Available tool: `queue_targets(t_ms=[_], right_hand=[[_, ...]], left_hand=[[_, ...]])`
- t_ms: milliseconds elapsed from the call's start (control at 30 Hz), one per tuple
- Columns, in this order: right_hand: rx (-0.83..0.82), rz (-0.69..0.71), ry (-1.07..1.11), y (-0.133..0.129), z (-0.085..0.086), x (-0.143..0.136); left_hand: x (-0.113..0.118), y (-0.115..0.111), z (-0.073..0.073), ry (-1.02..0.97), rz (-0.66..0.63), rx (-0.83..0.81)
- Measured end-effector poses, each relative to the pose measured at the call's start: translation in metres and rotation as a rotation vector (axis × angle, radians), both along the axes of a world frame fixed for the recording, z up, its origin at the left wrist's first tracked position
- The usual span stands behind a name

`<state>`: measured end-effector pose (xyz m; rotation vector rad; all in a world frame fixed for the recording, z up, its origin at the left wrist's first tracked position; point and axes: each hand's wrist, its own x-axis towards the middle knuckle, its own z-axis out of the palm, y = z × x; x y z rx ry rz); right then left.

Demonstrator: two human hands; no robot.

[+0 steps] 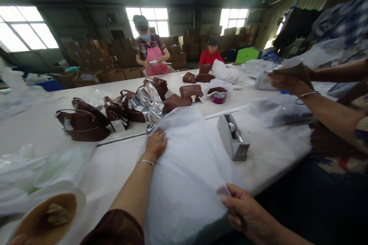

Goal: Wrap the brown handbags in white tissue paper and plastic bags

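The white sheet (pixel 186 164), thin and creased, lay on the worktable (pixel 115 170) in front of the wearer, its near end running out at the bottom of the view. The left hand (pixel 156 143), a bangle at its wrist, rested on the sheet's far left part with fingers close together; their undersides were hidden, so whether it gripped or merely pressed could not be told. The right hand (pixel 237 204) held the sheet's right edge pinched between thumb and fingers. Crumpled silver foil (pixel 149 103) stood just beyond the left hand, partly hiding the brown handbags (pixel 83 126) behind it, which overlapped too closely to be counted. The tape dispenser (pixel 233 138) sat just right of the sheet. At far right, a co-worker's hand (pixel 287 82) held a brown piece (pixel 297 72); that person was mostly cut off by the frame. A brown rounded item (pixel 31 222) at lower left was also cut off, and the pale lump in it was unidentifiable. Across the table, a person in a pink apron (pixel 155 59) handled something too small to make out.
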<state>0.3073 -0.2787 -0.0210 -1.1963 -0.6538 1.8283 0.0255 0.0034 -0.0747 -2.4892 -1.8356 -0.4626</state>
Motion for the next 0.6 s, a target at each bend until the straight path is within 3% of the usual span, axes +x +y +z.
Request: queue_targets(t_ms=[100, 300, 467, 600], right_hand=[[0.022, 0.015, -0.065, -0.001, 0.002, 0.007], [0.312, -0.014, -0.097, 0.017, 0.02, 0.003], [0.26, 0.072, -0.046, 0.019, 0.012, -0.001], [0.158, 0.044, -0.113, 0.003, -0.004, 0.01]], left_hand=[[0.0, 0.0, 0.0, -0.004, -0.001, 0.001], [0.0, 0.0, 0.0, -0.005, 0.003, 0.009], [-0.001, -0.002, 0.001, -0.007, 0.003, 0.012], [0.0, -0.002, 0.001, -0.014, 0.004, 0.01]])
